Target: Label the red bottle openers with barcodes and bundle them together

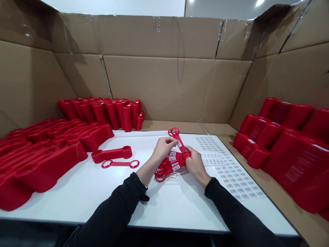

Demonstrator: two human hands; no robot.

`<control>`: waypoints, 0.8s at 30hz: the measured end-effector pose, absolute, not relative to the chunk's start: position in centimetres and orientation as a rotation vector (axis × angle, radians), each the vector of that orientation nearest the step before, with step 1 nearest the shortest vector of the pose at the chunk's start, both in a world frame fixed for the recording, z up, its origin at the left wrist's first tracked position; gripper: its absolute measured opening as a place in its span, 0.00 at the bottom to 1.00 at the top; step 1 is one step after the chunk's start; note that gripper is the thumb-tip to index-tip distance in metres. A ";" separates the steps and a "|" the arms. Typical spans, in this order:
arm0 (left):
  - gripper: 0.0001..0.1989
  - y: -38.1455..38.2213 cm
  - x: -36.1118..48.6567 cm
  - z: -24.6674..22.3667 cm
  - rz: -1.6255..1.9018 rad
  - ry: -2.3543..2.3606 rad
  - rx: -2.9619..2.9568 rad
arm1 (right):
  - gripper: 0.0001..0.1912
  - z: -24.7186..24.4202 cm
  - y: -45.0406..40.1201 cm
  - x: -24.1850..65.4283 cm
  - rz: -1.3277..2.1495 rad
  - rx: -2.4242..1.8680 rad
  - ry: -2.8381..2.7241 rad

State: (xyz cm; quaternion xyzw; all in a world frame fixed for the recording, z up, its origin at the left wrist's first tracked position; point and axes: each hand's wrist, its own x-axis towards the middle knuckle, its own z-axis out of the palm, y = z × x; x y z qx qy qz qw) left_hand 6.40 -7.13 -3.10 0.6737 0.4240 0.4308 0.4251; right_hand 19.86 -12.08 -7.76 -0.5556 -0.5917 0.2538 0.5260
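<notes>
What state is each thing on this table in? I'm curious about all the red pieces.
Left hand: pinching the red plastic handles.
Right hand: gripping the same handles.
Red plastic handles: fanned bundle, held off the table, white barcode labels on them.
Barcode label sheet: flat, many labels on it.
Loose red handle: lying flat.
Nested red handles: stacked in rows.

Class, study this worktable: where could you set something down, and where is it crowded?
Bare white table lies between the forearms, below the bundle of red handles, and also below the loose red handle left of the left hand. Crowded: the red stacks along the left, and the barcode labels covering the right.
</notes>
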 end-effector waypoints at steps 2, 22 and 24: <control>0.10 -7.1 6.4 -3.2 1.080 1.060 1.691 | 0.23 -7.7 -12.1 19.8 0.611 -1.321 -1.416; 0.08 -8.0 6.3 -3.3 1.125 1.196 2.597 | 0.25 -7.2 -12.6 19.7 0.585 -1.243 -1.428; 0.09 -8.0 6.2 -3.3 1.067 1.235 2.644 | 0.26 -7.1 -12.7 19.7 0.585 -1.231 -1.439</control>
